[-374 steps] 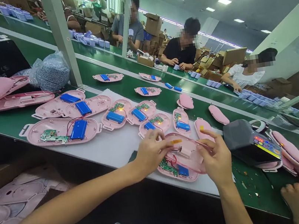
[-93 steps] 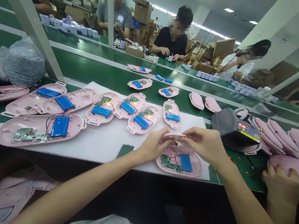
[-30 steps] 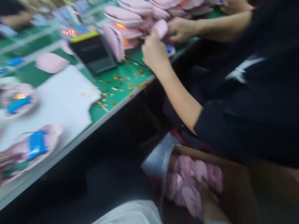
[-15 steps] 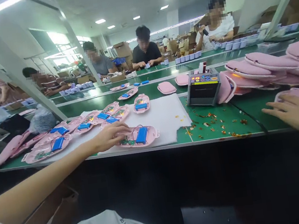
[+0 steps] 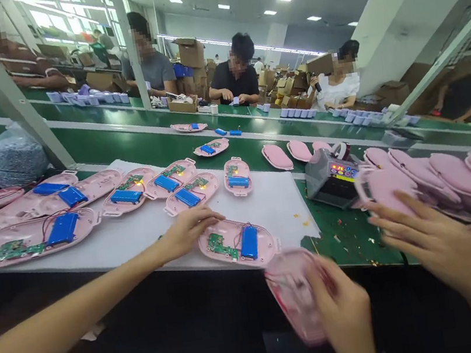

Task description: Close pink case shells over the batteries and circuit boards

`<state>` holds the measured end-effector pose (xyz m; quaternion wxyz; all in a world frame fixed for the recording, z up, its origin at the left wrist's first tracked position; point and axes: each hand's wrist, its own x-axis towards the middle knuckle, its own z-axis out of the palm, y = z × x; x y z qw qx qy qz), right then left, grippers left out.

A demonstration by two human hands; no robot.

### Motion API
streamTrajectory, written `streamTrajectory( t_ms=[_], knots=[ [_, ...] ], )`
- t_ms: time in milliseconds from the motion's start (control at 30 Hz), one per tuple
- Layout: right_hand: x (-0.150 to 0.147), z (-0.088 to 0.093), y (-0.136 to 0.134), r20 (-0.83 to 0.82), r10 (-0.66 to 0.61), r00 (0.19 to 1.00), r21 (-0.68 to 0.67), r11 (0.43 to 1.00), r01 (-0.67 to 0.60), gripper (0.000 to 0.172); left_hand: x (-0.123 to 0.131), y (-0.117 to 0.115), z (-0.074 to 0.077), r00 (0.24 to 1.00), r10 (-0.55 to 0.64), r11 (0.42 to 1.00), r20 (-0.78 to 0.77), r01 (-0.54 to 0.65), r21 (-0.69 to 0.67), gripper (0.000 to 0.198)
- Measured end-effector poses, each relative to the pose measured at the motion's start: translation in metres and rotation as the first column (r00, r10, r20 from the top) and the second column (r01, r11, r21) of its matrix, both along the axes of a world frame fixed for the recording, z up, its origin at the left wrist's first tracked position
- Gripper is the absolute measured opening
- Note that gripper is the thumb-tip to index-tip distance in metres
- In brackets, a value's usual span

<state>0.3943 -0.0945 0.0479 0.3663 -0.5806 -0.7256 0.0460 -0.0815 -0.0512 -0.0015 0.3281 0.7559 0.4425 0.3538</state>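
While an open pink shell [image 5: 266, 241] lies face up at the front of the white sheet [image 5: 281, 205] on the green surface [image 5: 342, 237], its left end is met by the left hand [image 5: 188, 231], whose fingers are loosely bent at the rim; whether the rim is pinched or only touched cannot be told. A second pink half [image 5: 295, 297] is held by the right hand [image 5: 345, 301] just in front of the surface's edge, near the open shell's right end; the fingers are closed on its side, with the thumb laid across the hollow face, though detail is lost to blur. Both halves are judged to be light, stiff, smooth plastic, apt to slide on the sheet if nudged. Inside the open one, the green circuit board [image 5: 220, 246] and its thin wires must be reckoned the fragile parts, and the blue battery [image 5: 249, 242] the heaviest. The shell is therefore best taken by its outer rim, with the wires neither lifted nor tugged. The held half, too, is better gripped by its edges. At the right, a closed pink case [image 5: 385, 186] is touched by a co-worker's hand [image 5: 425, 231].
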Motion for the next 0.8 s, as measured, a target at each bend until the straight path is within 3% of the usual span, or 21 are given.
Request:
streamTrajectory(
  t_ms=[100,167,233,300,400,467,533,600,700,800],
  knots=[
    [-0.101,0.013,0.045,0.04,0.262,0.964,-0.129,0.958,-0.255,0.046,0.002,-0.007,-0.009,0.942,0.15,0.982,0.301,-0.107,-0.156,0.027],
    [-0.173,0.013,0.068,0.125,0.331,0.935,-0.143,0.939,-0.313,0.038,0.006,-0.011,-0.01,0.882,0.209,0.973,0.422,-0.146,-0.177,0.024],
    [-0.231,0.007,0.074,0.232,0.288,0.929,-0.087,0.957,-0.275,0.032,0.009,-0.012,-0.009,0.883,0.217,0.975,0.416,-0.213,-0.057,0.02],
    [-0.268,-0.001,0.069,0.309,0.248,0.918,-0.034,0.968,-0.25,0.033,0.009,-0.009,-0.007,0.918,0.243,0.942,0.315,-0.301,0.151,0.02],
    [-0.286,-0.004,0.059,0.342,0.276,0.898,-0.036,0.959,-0.281,0.031,0.006,0.0,-0.01,0.944,0.255,0.853,0.209,-0.321,0.412,0.02],
    [-0.286,-0.002,0.059,0.298,0.291,0.909,-0.072,0.957,-0.282,0.03,0.005,0.008,-0.014,0.953,0.168,0.869,0.253,-0.265,0.418,0.016],
    [-0.285,-0.001,0.061,0.276,0.263,0.925,-0.097,0.965,-0.245,0.029,0.005,0.013,-0.017,0.917,0.114,0.944,0.382,-0.22,0.247,0.009],
    [-0.285,0.0,0.064,0.293,0.217,0.931,-0.09,0.976,-0.199,0.029,0.006,0.017,-0.018,0.851,0.128,0.991,0.509,-0.135,-0.022,0.028],
    [-0.286,-0.002,0.066,0.331,0.194,0.924,-0.083,0.981,-0.176,0.03,0.004,0.018,-0.013,0.784,0.146,0.955,0.603,0.048,-0.293,0.038],
    [-0.289,-0.005,0.068,0.334,0.2,0.921,-0.101,0.979,-0.176,0.027,0.003,0.018,-0.008,0.76,0.17,0.916,0.628,0.114,-0.386,0.031]
  ],
)
